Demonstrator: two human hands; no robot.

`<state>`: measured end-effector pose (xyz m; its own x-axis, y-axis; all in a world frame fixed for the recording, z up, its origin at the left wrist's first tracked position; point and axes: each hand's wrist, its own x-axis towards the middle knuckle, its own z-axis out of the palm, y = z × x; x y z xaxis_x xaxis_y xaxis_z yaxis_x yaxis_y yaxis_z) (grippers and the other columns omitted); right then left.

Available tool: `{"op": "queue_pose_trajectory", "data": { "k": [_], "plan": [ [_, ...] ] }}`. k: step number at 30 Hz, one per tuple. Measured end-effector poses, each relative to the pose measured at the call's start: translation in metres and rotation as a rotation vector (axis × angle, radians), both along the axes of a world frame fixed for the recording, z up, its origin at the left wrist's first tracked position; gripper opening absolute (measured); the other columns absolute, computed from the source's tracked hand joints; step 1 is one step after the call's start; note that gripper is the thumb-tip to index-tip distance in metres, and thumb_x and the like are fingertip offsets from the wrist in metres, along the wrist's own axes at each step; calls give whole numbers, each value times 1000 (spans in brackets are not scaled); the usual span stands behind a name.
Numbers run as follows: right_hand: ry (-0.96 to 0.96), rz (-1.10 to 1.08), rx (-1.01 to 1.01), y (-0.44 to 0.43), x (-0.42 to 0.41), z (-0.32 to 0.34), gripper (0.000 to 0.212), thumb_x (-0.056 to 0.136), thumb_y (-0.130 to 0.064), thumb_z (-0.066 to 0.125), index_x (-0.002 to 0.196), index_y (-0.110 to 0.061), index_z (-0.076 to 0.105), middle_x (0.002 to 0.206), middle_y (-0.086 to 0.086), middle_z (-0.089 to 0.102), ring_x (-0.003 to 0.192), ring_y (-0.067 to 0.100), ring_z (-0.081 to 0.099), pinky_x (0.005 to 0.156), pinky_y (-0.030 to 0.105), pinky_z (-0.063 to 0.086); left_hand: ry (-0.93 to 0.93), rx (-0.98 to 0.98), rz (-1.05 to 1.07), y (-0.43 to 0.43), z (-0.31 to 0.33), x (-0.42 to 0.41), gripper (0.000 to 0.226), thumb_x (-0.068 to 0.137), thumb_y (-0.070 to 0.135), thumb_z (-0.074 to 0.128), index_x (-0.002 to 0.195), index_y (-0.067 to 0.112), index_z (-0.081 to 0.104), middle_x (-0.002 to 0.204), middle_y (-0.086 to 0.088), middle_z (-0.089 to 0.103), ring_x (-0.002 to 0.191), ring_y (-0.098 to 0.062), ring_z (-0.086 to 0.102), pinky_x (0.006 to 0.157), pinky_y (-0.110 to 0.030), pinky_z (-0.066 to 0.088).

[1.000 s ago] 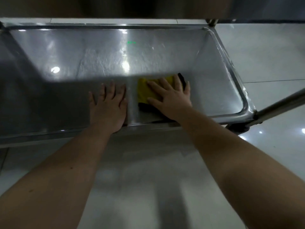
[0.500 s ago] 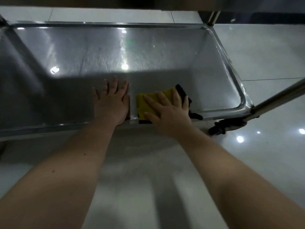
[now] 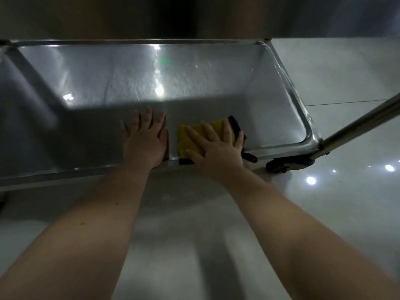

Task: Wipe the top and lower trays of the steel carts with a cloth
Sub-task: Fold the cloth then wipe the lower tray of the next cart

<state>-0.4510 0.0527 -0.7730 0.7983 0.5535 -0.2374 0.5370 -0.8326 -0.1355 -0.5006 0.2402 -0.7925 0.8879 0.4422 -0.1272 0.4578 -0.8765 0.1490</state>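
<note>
**A:** Where was the cloth (image 3: 190, 137) just then?

**B:** On the lower tray (image 3: 216, 83), against the near rim and a little right of the middle. The right hand (image 3: 216, 152) lay flat on it, fingers straight and spread, pressing it down rather than gripping it. A black edge stuck out past the little finger and hung over the rim.

**A:** And the left hand (image 3: 147, 141)?

**B:** Palm down on bare steel just beside the cloth, fingers straight, holding nothing. I took it for a brace.

**A:** How should that stroke have been done?

**B:** With the whole palm, I'd say, so the cloth stayed flat, and in overlapping passes from the far wall back to the rim. The rounded right corner would have needed fingertips. I'd have tucked the loose black edge under first, so it didn't drag. The left hand was worth leaving planted, because the cart stood on a caster (image 3: 281, 165) and might have rolled. The top tray (image 3: 194, 16) hung low overhead, so the reach had to stay low too. The glare made it impossible to tell which parts were already clean.
</note>
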Motion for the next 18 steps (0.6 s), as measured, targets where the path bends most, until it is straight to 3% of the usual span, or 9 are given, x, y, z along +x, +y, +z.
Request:
{"op": "queue_pose_trajectory", "data": {
  "k": [3, 5, 9, 12, 18],
  "plan": [
    [-6, 59, 4, -31, 20, 0, 62, 88, -77, 22, 145, -64, 1, 163, -20, 4, 150, 30, -13, 117, 60, -4, -1, -2, -12, 2, 1, -2, 53, 105, 45, 16, 157, 39, 7, 167, 2, -4, 153, -28, -4, 119, -59, -5],
    [-31, -88, -10, -84, 53, -3, 62, 88, -77, 25, 145, -63, 2, 163, -19, 5, 150, 30, -10, 119, 55, 0, -8, -7, -17, 0, 2, -2, 54, 105, 46, 16, 157, 39, 6, 167, 2, -5, 153, -28, -5, 119, -58, -5],
    [-21, -245, -215, -164, 90, 2, 65, 86, -69, 16, 147, -60, -8, 163, -16, -13, 149, 34, -18, 117, 61, 2, -11, -6, -23, -7, 0, -1, 55, 104, 47, 15, 157, 39, 3, 166, 2, -8, 152, -27, -7, 119, -57, -8],
    [-24, -274, -114, -158, 94, 1, 61, 93, -71, 21, 144, -62, -13, 163, -18, -10, 149, 34, -16, 117, 62, -2, -31, 9, -29, -10, -3, -1, 56, 104, 47, 14, 157, 38, 2, 166, 1, -6, 152, -29, -6, 119, -57, -7],
    [-23, -303, -12, -100, 148, 1, 58, 96, -67, 29, 148, -60, 4, 164, -18, -4, 149, 34, -17, 115, 63, -8, -39, 35, -27, -10, -7, 1, 56, 103, 46, 16, 157, 37, 4, 167, -1, -1, 152, -30, -2, 119, -60, -3]
  ]
}}
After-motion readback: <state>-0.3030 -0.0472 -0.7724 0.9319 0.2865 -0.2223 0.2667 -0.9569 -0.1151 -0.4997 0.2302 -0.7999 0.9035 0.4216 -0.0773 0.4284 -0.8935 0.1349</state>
